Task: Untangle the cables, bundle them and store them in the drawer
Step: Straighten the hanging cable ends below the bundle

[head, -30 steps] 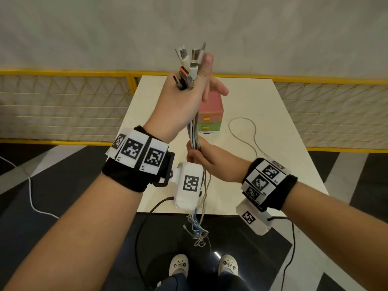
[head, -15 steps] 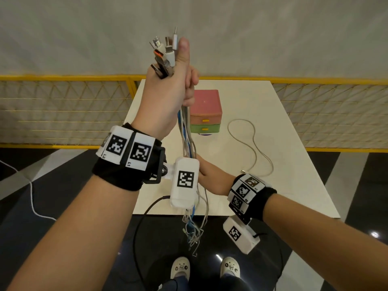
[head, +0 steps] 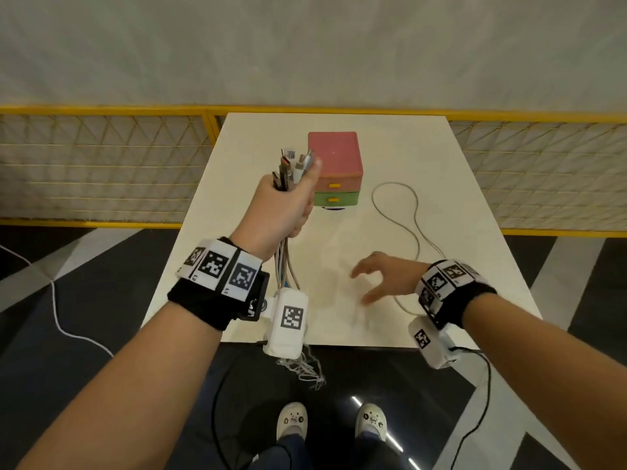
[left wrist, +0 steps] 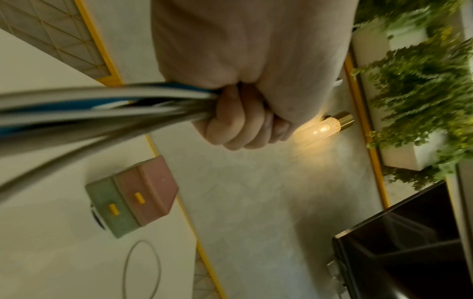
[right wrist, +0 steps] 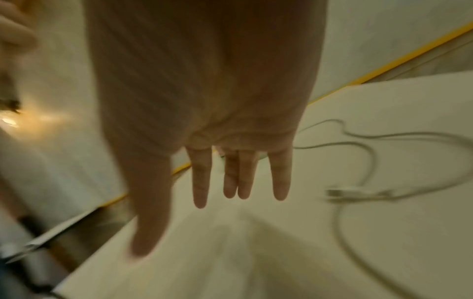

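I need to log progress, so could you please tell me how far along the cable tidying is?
Mostly gathered: the left hand grips a bunch of cables, plugs up, with tangled ends hanging below the table edge. The right hand is open above the table, beside one loose white cable not yet collected. Left: add that cable, bundle them, store them; both drawers of the drawer unit look shut.

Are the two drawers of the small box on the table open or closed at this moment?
Both closed. The pink drawer and the green drawer sit flush with the box front, only their yellow handles standing out.
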Available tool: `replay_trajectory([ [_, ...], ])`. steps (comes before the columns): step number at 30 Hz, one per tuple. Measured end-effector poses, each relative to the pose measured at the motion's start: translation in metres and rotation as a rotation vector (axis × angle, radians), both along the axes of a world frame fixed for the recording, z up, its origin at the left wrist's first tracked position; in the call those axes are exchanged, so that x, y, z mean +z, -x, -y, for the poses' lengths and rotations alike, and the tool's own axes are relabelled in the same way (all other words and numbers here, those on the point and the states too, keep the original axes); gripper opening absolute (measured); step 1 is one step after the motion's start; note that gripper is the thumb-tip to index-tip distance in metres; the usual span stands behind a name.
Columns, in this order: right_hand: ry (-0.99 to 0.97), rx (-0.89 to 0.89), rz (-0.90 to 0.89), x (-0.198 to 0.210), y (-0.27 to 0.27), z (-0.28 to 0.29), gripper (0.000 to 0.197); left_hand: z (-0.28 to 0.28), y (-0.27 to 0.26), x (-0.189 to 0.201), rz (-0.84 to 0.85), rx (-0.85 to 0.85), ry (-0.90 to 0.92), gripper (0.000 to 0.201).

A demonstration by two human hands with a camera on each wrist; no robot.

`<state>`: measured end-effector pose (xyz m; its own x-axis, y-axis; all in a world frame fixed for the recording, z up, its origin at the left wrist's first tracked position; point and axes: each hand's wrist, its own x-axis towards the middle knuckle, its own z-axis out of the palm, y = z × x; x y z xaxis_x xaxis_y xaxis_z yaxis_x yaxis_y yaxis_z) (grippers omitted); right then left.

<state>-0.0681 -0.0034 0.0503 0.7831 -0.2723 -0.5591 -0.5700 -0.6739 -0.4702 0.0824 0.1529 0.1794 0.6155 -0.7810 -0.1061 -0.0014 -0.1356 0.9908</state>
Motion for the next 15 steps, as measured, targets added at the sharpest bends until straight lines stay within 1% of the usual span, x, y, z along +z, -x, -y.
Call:
replay_trajectory([
  [2,0.178,-0.127,0.025,-0.020,0.014,0.028,0.028,0.004,-0.002,-0.009,-0.007,0.006,-0.020,0.049],
  [3,0.265,-0.198,0.011,-0.028,0.021,0.039,0.021,0.007,-0.002,-0.013,-0.016,0.012,-0.026,0.049],
  [4,0.328,-0.260,-0.021,-0.036,0.028,0.048,0.022,0.010,-0.003,-0.016,-0.028,0.019,-0.029,0.050],
  [6,0.389,-0.329,-0.117,-0.047,0.038,0.059,0.030,0.016,-0.004,-0.021,-0.052,0.031,-0.035,0.051],
  [9,0.419,-0.326,-0.221,-0.061,0.045,0.065,0.032,0.026,-0.006,-0.026,-0.081,0.043,-0.032,0.050],
  [13,0.483,-0.300,-0.264,-0.068,0.044,0.067,0.030,0.037,-0.008,-0.033,-0.093,0.071,-0.010,0.050],
  [15,0.502,-0.283,-0.248,-0.067,0.042,0.064,0.027,0.041,-0.010,-0.037,-0.086,0.100,0.012,0.050],
])
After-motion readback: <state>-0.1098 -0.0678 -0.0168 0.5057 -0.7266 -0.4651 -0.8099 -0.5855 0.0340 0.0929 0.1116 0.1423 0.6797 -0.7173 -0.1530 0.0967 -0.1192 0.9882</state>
